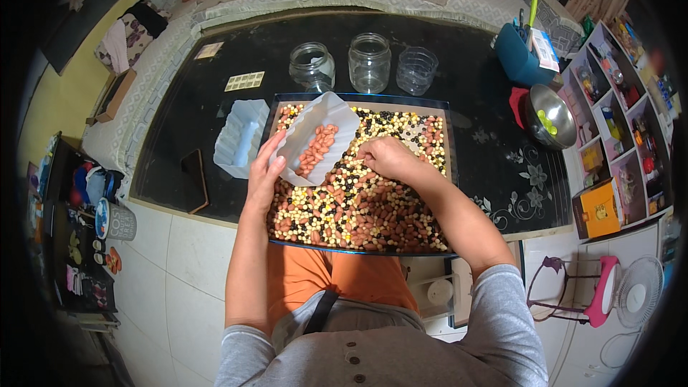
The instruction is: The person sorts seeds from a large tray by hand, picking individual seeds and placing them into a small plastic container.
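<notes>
My left hand grips a translucent plastic container by its left side and holds it tilted over a shallow box. Reddish-pink peanuts lie along the container's bottom. Below it, the blue-rimmed box is spread with mixed peanuts, black beans and pale yellow beans. My right hand is low over this mix, right of the container, its fingers bent together and pointing left. Whether anything is between those fingertips is hidden. A second translucent container stands left of the box.
Behind the box stand two glass jars and a clear plastic cup. A phone lies at left on the black table. At right are a steel bowl with green pieces, a teal holder and a compartmented shelf.
</notes>
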`<state>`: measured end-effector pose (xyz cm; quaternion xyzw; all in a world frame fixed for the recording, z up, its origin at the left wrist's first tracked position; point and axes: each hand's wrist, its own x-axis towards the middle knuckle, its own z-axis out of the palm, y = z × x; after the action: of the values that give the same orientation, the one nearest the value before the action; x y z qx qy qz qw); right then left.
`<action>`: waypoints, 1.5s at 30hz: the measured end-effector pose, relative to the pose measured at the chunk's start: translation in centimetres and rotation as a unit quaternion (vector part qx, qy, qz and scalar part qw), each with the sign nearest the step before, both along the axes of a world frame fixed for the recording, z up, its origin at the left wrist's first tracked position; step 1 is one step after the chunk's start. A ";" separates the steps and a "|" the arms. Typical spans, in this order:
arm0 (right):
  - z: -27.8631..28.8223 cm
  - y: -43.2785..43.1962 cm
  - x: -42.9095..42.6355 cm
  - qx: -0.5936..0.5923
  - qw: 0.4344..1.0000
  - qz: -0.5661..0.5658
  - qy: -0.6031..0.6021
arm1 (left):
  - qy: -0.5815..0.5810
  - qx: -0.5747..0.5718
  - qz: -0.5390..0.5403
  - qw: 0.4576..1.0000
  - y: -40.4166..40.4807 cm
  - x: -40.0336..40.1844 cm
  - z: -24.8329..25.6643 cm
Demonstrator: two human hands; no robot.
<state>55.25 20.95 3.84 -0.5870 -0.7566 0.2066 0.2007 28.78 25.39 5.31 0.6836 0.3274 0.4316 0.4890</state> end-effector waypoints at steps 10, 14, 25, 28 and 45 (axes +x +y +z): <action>1.1 -0.5 -0.5 -0.055 0.994 -0.010 -0.094 | 0.003 -0.001 -0.003 1.000 -0.1 0.0 0.1; 0.9 -0.4 -0.2 -0.047 0.993 -0.017 -0.108 | 0.002 -0.005 -0.002 1.000 0.0 0.0 0.0; 3.7 -0.8 -0.1 0.010 0.977 -0.117 0.177 | 0.026 0.007 0.001 1.000 -0.5 0.0 0.8; 4.5 -0.7 -1.2 0.016 0.954 -0.133 0.269 | 0.028 0.009 -0.002 1.000 -0.4 0.0 0.7; 2.1 -1.4 0.2 -0.086 0.993 0.064 0.053 | 0.036 0.011 -0.001 0.999 -0.5 0.1 0.8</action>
<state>55.43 19.53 5.90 -0.5409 -0.7603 0.3139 0.1759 28.85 24.93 6.06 0.7040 0.3395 0.4102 0.4699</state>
